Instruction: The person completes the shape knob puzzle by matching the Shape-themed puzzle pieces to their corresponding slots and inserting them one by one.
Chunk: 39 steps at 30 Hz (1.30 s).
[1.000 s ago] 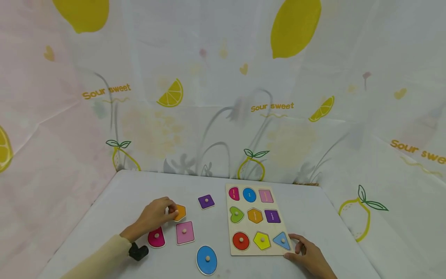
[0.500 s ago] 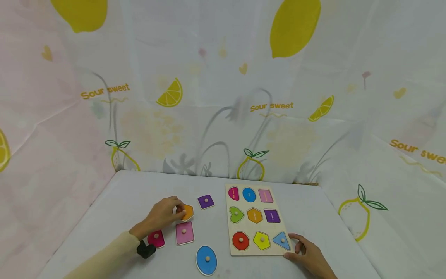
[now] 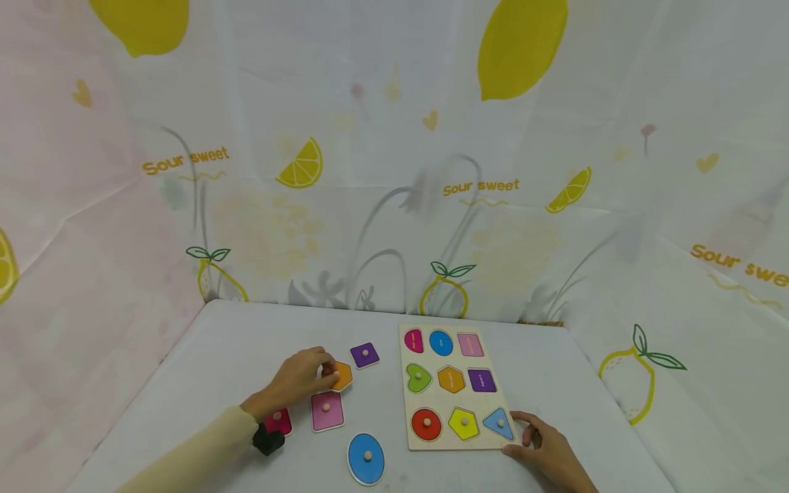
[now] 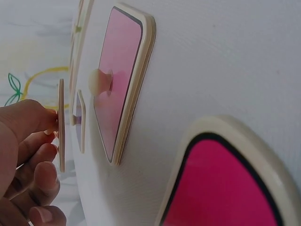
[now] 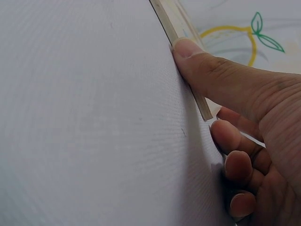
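My left hand (image 3: 302, 376) pinches the small knob of an orange hexagon puzzle piece (image 3: 343, 376). In the left wrist view this hexagon piece (image 4: 61, 127) shows edge-on, raised off the tabletop. Just beyond it lies a purple square piece (image 3: 364, 355), and a pink square piece (image 3: 333, 411) is right below the hand. At the other side my right hand (image 3: 550, 452) grips the near right corner of the wooden puzzle board (image 3: 453, 441). Its thumb presses the board's edge (image 5: 202, 106) in the right wrist view, with the other fingers around the corner.
Seated in the board are a green heart (image 3: 419, 377), a red circle (image 3: 426, 424), a yellow pentagon (image 3: 459, 428) and a blue triangle (image 3: 495, 427). A blue oval piece (image 3: 364, 472) lies near the front. The magenta piece (image 3: 283, 422) is partly behind the left wrist's black camera (image 3: 268, 439).
My left hand has moved right with the orange hexagon piece, toward the purple square. The right hand has stayed at the board's corner.
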Motion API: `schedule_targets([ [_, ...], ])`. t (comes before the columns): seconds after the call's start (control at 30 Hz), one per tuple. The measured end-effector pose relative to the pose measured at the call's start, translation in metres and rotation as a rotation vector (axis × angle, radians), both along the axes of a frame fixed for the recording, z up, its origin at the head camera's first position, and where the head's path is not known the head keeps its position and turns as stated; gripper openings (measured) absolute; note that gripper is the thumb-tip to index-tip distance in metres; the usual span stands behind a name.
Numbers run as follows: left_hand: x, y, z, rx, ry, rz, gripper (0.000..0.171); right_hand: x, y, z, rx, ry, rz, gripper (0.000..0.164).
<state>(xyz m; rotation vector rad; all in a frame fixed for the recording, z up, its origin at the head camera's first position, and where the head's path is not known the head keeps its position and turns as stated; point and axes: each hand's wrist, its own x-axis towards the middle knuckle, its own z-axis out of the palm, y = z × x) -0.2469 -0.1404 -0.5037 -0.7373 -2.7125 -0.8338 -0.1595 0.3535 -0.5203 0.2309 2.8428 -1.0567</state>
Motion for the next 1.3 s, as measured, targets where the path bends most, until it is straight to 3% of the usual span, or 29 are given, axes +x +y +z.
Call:
schedule_targets([
  [0.37,-0.001,0.015,-0.004,0.004,0.016,-0.015,0.012,0.001,0.001,0.008,0.018,-0.007,0.010,0.076],
  [1.3,-0.009,0.058,0.000,-0.007,0.026,-0.092,0.012,0.001,-0.002,0.002,0.003,-0.009,-0.004,0.075],
])
